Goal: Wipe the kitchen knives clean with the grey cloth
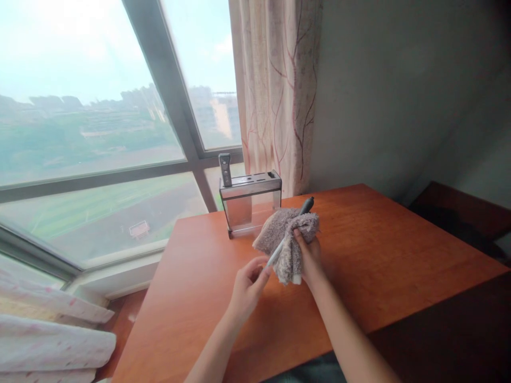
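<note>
A knife (276, 253) slants over the table, its dark handle up to the right and its thin silvery blade down to the left. Folded about the middle of it is a grey-brown fluffy towel (275, 230). My right hand (308, 254) is closed on the towel, thumb pressing the cloth near the blade. With thumb and fingers, my left hand (248, 283) pinches the blade's lower end. The towel hides part of the blade and some right-hand fingers. Behind them stands a clear-sided knife block (250, 183) with another dark-handled knife (225, 169) in its top.
The reddish-brown wooden table (191, 298) stretches beneath my hands, with its far edge near the window (99, 127) and a patterned curtain (279, 90). A second curtain (51, 340) bunches at the lower left. Dark wooden furniture (459, 210) is at the right.
</note>
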`<state>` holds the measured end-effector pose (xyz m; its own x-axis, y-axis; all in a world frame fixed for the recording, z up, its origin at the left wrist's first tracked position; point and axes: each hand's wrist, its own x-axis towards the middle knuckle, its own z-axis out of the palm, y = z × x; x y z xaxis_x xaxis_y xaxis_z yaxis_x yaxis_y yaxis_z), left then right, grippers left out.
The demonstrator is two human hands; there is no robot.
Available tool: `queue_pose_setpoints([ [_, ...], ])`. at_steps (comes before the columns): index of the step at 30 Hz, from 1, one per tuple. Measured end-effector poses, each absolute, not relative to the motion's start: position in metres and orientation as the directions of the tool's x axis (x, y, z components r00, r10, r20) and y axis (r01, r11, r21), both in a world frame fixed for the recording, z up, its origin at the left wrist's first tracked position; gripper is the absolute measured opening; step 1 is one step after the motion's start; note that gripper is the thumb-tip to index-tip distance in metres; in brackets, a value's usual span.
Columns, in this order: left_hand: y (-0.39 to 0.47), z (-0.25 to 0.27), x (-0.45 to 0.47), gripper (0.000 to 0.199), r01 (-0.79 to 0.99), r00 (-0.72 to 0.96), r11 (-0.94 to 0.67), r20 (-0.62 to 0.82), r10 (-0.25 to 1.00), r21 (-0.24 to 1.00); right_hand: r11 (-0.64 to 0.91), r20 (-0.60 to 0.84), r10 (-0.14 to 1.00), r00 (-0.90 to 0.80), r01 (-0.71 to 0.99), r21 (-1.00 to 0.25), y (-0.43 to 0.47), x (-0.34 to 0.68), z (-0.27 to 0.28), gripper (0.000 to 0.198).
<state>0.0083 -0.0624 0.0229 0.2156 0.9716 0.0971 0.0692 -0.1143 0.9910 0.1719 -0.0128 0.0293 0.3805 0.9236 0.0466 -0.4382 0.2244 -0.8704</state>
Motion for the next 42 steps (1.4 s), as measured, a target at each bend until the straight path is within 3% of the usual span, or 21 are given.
queue_pose_setpoints([
  [5, -0.063, 0.027, 0.007, 0.044, 0.005, 0.217, -0.034, 0.033, 0.976, 0.999, 0.298, 0.236, 0.824, 0.514, -0.039, -0.954, -0.013, 0.18, 0.027, 0.033],
  [10, -0.064, 0.035, 0.008, 0.048, -0.096, 0.231, 0.071, -0.047, 0.972, 0.993, 0.359, 0.42, 0.732, 0.537, 0.221, -0.907, -0.009, 0.189, 0.017, 0.028],
  [13, -0.063, 0.036, 0.008, 0.049, -0.127, 0.236, 0.079, -0.047, 0.971, 0.989, 0.347, 0.349, 0.763, 0.544, 0.111, -0.931, -0.006, 0.188, 0.017, 0.03],
  [16, -0.062, 0.033, 0.007, 0.049, -0.116, 0.216, 0.04, -0.014, 0.976, 0.992, 0.287, 0.129, 0.866, 0.483, -0.27, -0.919, -0.006, 0.185, 0.022, 0.037],
  [19, -0.061, 0.029, 0.006, 0.048, -0.059, 0.22, -0.009, 0.022, 0.975, 0.998, 0.054, -0.088, 0.979, 0.182, -0.656, -0.753, -0.008, 0.185, 0.028, 0.043],
  [21, -0.06, 0.027, 0.006, 0.046, -0.003, 0.248, -0.042, 0.041, 0.968, 0.999, -0.144, -0.153, 0.987, -0.057, -0.746, -0.65, -0.011, 0.188, 0.029, 0.048],
  [23, -0.06, 0.025, 0.006, 0.044, 0.044, 0.267, -0.069, 0.055, 0.962, 0.997, -0.247, -0.172, 0.969, -0.18, -0.767, -0.592, -0.013, 0.19, 0.028, 0.047],
  [27, -0.06, 0.026, 0.006, 0.043, 0.073, 0.225, -0.081, 0.062, 0.972, 0.994, -0.281, -0.153, 0.96, -0.236, -0.784, -0.554, -0.014, 0.187, 0.027, 0.045],
  [31, -0.06, 0.028, 0.005, 0.043, 0.064, 0.234, -0.051, 0.035, 0.971, 0.997, -0.318, -0.133, 0.941, -0.311, -0.675, -0.665, -0.014, 0.181, 0.031, 0.065],
  [36, -0.062, 0.032, 0.006, 0.043, -0.044, 0.31, -0.004, 0.017, 0.951, 0.999, -0.201, -0.119, 0.977, -0.178, -0.566, -0.8, -0.015, 0.185, 0.034, 0.07],
  [42, -0.065, 0.038, 0.007, 0.037, -0.097, 0.324, 0.031, 0.002, 0.946, 0.995, -0.165, -0.081, 0.982, -0.17, -0.564, -0.809, -0.023, 0.191, 0.034, 0.075],
])
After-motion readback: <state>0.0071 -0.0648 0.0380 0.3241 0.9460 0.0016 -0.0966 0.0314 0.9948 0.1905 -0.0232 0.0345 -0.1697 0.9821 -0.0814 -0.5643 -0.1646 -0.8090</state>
